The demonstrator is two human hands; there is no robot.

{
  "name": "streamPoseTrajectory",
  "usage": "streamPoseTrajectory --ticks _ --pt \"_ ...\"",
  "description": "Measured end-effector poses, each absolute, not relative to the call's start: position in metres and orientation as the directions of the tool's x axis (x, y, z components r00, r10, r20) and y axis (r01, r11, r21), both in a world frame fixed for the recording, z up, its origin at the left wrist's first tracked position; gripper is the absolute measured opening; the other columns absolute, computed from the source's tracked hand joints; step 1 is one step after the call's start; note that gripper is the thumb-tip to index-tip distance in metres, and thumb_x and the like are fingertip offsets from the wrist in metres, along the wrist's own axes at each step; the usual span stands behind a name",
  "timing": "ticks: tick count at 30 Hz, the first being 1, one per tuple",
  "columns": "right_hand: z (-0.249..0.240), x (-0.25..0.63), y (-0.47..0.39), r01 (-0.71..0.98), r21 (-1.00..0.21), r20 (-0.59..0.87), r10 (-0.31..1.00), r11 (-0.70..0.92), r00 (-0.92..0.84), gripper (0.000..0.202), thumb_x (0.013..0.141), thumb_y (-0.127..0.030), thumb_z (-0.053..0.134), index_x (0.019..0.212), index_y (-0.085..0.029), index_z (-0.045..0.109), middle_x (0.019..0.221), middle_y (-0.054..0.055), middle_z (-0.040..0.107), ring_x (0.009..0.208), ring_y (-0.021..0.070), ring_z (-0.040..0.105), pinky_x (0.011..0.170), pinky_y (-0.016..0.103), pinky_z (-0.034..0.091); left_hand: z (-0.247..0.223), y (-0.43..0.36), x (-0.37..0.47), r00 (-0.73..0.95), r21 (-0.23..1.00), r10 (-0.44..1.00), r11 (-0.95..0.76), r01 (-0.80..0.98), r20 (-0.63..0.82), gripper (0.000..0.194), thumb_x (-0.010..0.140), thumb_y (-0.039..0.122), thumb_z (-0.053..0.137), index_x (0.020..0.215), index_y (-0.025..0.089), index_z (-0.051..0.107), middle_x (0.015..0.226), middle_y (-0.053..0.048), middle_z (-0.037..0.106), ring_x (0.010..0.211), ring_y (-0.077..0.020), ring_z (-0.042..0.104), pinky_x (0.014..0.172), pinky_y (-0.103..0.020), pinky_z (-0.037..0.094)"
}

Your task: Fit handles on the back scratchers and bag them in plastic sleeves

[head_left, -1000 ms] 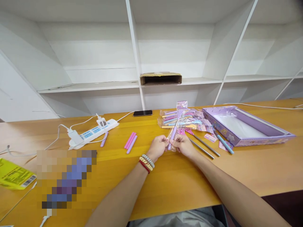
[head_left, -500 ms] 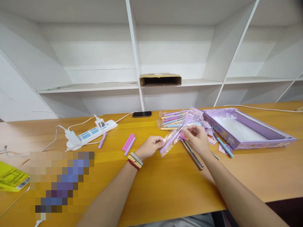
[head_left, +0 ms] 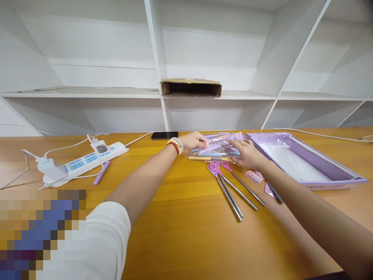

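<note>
My left hand (head_left: 194, 139), with beaded bands on its wrist, pinches the left end of a clear-bagged back scratcher (head_left: 212, 149) with a purple handle. At the bag's other end my right hand (head_left: 247, 152) has its fingers curled over the plastic; its thumb is hidden. The bag lies on a pile of similar wrapped back scratchers (head_left: 217, 137) with coloured handles. Just in front, unwrapped back scratchers (head_left: 239, 193) with pink and purple hand-shaped heads and metal rods rest side by side on the table.
A shallow purple box (head_left: 303, 186) stands open at the right, near small printed cards (head_left: 254, 176). To the left are a white power strip (head_left: 87, 161) with cables and a purple handle (head_left: 101, 173). A phone (head_left: 164, 135) lies at the back, below a cardboard box (head_left: 190, 88) on the shelf.
Both hands have moved away from me with the bagged back scratcher, onto the pile. The unwrapped back scratchers show more fully. My left forearm now covers where the loose handles lay.
</note>
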State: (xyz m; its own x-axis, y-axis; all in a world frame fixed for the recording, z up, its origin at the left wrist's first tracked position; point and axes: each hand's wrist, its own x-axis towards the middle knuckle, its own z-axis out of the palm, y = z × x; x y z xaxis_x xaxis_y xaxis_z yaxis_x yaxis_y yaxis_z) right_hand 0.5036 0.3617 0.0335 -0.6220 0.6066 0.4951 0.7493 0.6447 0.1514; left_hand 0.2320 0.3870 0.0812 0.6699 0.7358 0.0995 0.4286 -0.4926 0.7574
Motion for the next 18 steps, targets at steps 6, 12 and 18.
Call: streamPoseTrajectory --ticks 6,12,18 --pt "0.034 0.505 0.385 0.801 0.212 0.556 0.605 0.561 -0.57 0.033 0.082 -0.024 0.046 0.113 -0.015 0.054 0.111 0.014 0.058 0.101 0.0276 0.049 0.085 0.039 0.031 0.08 0.417 0.23 0.682 0.838 0.73 -0.345 0.423 -0.044 0.023 0.062 0.032 0.067 0.049 0.014 0.059 0.05 0.0 0.05 0.048 -0.0096 0.042 0.054 -0.024 0.036" --pt "0.023 0.507 0.393 0.795 0.26 0.516 0.617 0.549 -0.595 0.023 0.085 -0.021 0.042 0.091 -0.015 0.064 0.089 0.011 0.064 0.086 0.0237 0.052 0.078 0.035 0.033 0.059 0.435 0.23 0.55 0.533 0.835 -0.455 0.714 -0.023 0.011 0.064 0.026 0.062 0.063 0.016 0.067 0.06 -0.001 0.061 0.053 -0.0119 0.05 0.056 -0.024 0.037" --pt "0.008 0.504 0.379 0.801 0.182 0.544 0.621 0.57 -0.565 0.024 0.085 -0.02 0.042 0.088 -0.016 0.065 0.092 0.009 0.064 0.09 0.0227 0.053 0.081 0.036 0.038 0.037 0.429 0.24 0.433 0.356 0.891 -0.451 0.819 0.134 0.01 0.065 0.026 0.06 0.064 0.017 0.065 0.071 -0.005 0.063 0.072 -0.0192 0.055 0.071 -0.03 0.04"
